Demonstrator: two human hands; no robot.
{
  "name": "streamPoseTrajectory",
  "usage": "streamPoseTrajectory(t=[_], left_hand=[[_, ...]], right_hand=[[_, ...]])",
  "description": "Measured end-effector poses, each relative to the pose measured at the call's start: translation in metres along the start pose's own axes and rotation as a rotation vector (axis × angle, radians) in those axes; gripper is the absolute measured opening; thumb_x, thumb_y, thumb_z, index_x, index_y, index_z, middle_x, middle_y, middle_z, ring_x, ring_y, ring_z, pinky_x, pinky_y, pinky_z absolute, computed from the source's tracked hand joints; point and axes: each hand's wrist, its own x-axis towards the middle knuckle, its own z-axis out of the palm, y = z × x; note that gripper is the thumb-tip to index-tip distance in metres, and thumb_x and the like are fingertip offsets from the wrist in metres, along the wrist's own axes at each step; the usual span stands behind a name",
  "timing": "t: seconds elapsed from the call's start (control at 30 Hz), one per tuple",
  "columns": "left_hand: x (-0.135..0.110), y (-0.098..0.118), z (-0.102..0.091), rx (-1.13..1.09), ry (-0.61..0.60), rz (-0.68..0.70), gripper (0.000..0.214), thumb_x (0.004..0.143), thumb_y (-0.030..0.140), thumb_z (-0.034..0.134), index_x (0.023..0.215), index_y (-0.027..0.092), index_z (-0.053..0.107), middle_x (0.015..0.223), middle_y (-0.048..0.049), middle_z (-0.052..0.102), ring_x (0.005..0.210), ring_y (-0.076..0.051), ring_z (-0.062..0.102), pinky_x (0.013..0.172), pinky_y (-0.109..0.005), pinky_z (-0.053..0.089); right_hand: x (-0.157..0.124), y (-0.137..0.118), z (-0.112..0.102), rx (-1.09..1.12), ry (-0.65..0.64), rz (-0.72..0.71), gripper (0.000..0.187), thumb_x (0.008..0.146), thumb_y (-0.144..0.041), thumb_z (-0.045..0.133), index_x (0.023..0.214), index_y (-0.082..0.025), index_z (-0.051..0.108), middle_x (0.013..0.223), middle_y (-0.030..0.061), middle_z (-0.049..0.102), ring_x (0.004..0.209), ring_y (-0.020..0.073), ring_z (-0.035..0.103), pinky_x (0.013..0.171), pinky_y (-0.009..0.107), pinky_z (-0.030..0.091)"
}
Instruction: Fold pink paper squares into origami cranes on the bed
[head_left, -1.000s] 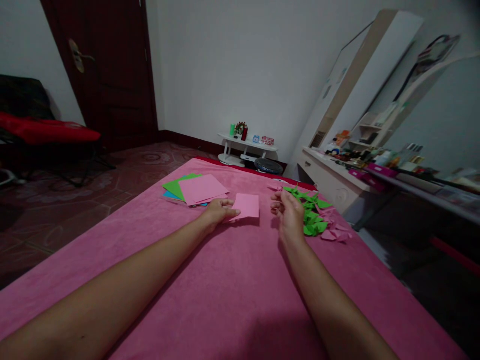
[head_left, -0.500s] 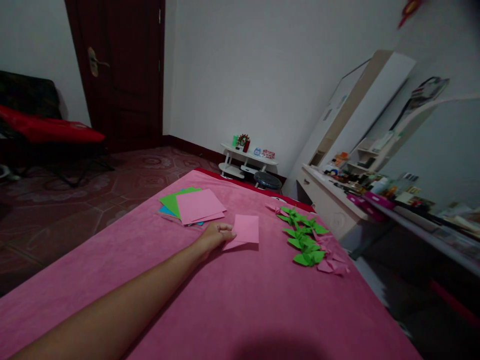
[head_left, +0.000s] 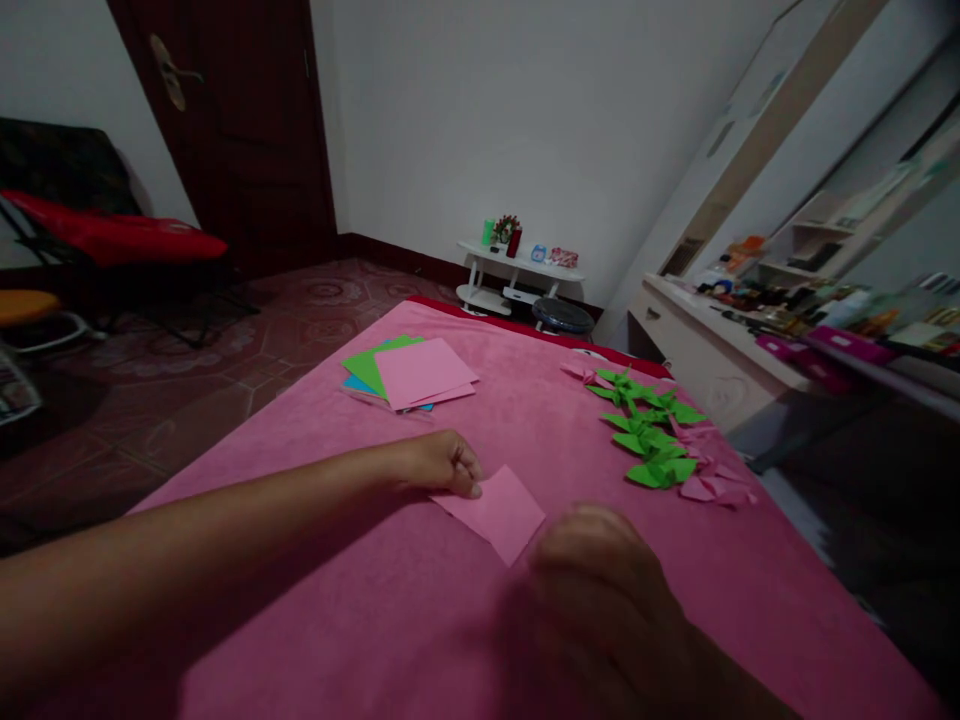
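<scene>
Left hand [head_left: 444, 465] pinches the left end of a folded pink origami paper [head_left: 506, 512], midway on a pink cloth [head_left: 540, 420]; the right hand [head_left: 607, 575], blurred, is just beside the paper's right edge, its grip unclear. Farther left lies a stack of coloured paper [head_left: 427, 372]; farther right, green and pink paper cranes [head_left: 654, 442]. Magenta boxes [head_left: 801, 362], contents unreadable, sit on the right-hand dressing table [head_left: 694, 345].

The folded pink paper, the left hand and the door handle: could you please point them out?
Folded pink paper [head_left: 507, 513], head view: its upper face.
Left hand [head_left: 441, 462], head view: back of the hand.
Door handle [head_left: 169, 73], head view: its plate.
</scene>
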Motion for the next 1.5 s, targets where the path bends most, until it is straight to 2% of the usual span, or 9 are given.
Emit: streamPoseTrajectory(t=[0.1, 0.27, 0.4, 0.47, 0.67, 0.93, 1.2, 1.37, 1.5], left_hand=[[-0.009, -0.005, 0.005, 0.207, 0.046, 0.055, 0.031, 0.072, 0.035, 0.064, 0.089, 0.009, 0.068, 0.052, 0.0031, 0.051, 0.043, -0.005, 0.035, 0.043, -0.019, 0.024], [-0.017, -0.008, 0.012, 0.738, 0.371, 0.325, 0.037, 0.064, 0.032, 0.074, 0.098, 0.019, 0.067, 0.085, -0.0035, 0.062, 0.077, -0.016, 0.055, 0.068, -0.025, 0.041], [-0.025, -0.014, 0.017, 0.79, 0.29, 0.548, 0.015, 0.079, 0.022, 0.06, 0.09, 0.02, 0.069, 0.091, -0.0054, 0.063, 0.091, -0.017, 0.054, 0.082, -0.028, 0.042], [-0.029, -0.018, 0.018, 0.781, 0.243, 0.594, 0.018, 0.084, 0.019, 0.052, 0.091, 0.019, 0.068, 0.092, -0.0062, 0.064, 0.09, -0.016, 0.055, 0.082, -0.028, 0.042], [-0.028, -0.025, 0.015, 0.655, 0.25, 0.562, 0.031, 0.08, 0.03, 0.061, 0.108, 0.018, 0.063, 0.095, -0.0076, 0.064, 0.087, -0.017, 0.057, 0.08, -0.029, 0.044], [-0.026, -0.025, 0.014, 0.571, 0.257, 0.507, 0.031, 0.077, 0.034, 0.064, 0.103, 0.018, 0.066, 0.095, -0.0078, 0.065, 0.087, -0.017, 0.059, 0.08, -0.028, 0.045], [-0.025, -0.024, 0.018, 0.588, 0.28, 0.52, 0.016, 0.08, 0.026, 0.06, 0.087, 0.016, 0.071, 0.09, -0.0068, 0.066, 0.085, -0.015, 0.06, 0.079, -0.026, 0.046], [-0.025, -0.023, 0.019, 0.573, 0.28, 0.498, 0.017, 0.083, 0.023, 0.055, 0.083, 0.016, 0.071, 0.087, -0.0059, 0.066, 0.082, -0.014, 0.06, 0.077, -0.024, 0.046], [-0.025, -0.023, 0.021, 0.576, 0.297, 0.488, 0.017, 0.083, 0.023, 0.055, 0.082, 0.016, 0.071, 0.086, -0.0058, 0.066, 0.081, -0.014, 0.06, 0.076, -0.024, 0.046]], right_hand=[[-0.008, 0.012, 0.017, 0.094, -0.154, -0.057, 0.044, 0.073, -0.041, 0.069, 0.111, -0.023, 0.056, 0.111, 0.0084, 0.06, 0.103, 0.0249, 0.055, 0.088, 0.044, 0.045], [-0.011, 0.026, 0.031, 0.135, -0.247, 0.017, 0.047, 0.075, -0.035, 0.068, 0.117, -0.02, 0.052, 0.119, 0.011, 0.056, 0.112, 0.0242, 0.05, 0.095, 0.044, 0.04], [-0.01, 0.023, 0.033, 0.118, -0.201, -0.017, 0.035, 0.078, -0.025, 0.065, 0.111, -0.02, 0.054, 0.112, 0.0103, 0.06, 0.104, 0.0228, 0.054, 0.09, 0.042, 0.043], [-0.01, 0.023, 0.035, 0.104, -0.173, -0.033, 0.029, 0.079, -0.022, 0.062, 0.107, -0.019, 0.055, 0.109, 0.0102, 0.061, 0.1, 0.0224, 0.055, 0.086, 0.041, 0.045], [-0.009, 0.027, 0.037, 0.16, -0.148, -0.009, 0.019, 0.084, -0.015, 0.054, 0.101, -0.02, 0.059, 0.104, 0.0083, 0.063, 0.094, 0.0198, 0.057, 0.081, 0.036, 0.048], [-0.001, 0.023, 0.036, 0.297, -0.117, 0.245, 0.014, 0.087, -0.014, 0.046, 0.087, -0.02, 0.059, 0.088, 0.0048, 0.064, 0.083, 0.0161, 0.059, 0.075, 0.03, 0.047], [-0.003, 0.02, 0.033, 0.291, -0.122, 0.132, 0.03, 0.071, -0.016, 0.067, 0.099, -0.021, 0.057, 0.105, 0.0072, 0.061, 0.095, 0.0212, 0.057, 0.081, 0.034, 0.046], [-0.003, 0.022, 0.037, 0.309, -0.115, 0.161, 0.015, 0.081, -0.014, 0.056, 0.092, -0.022, 0.061, 0.098, 0.0054, 0.063, 0.09, 0.0179, 0.059, 0.076, 0.031, 0.047], [-0.002, 0.023, 0.039, 0.326, -0.083, 0.124, 0.024, 0.075, -0.023, 0.068, 0.098, -0.022, 0.06, 0.098, 0.0066, 0.063, 0.089, 0.0202, 0.059, 0.075, 0.033, 0.047]])
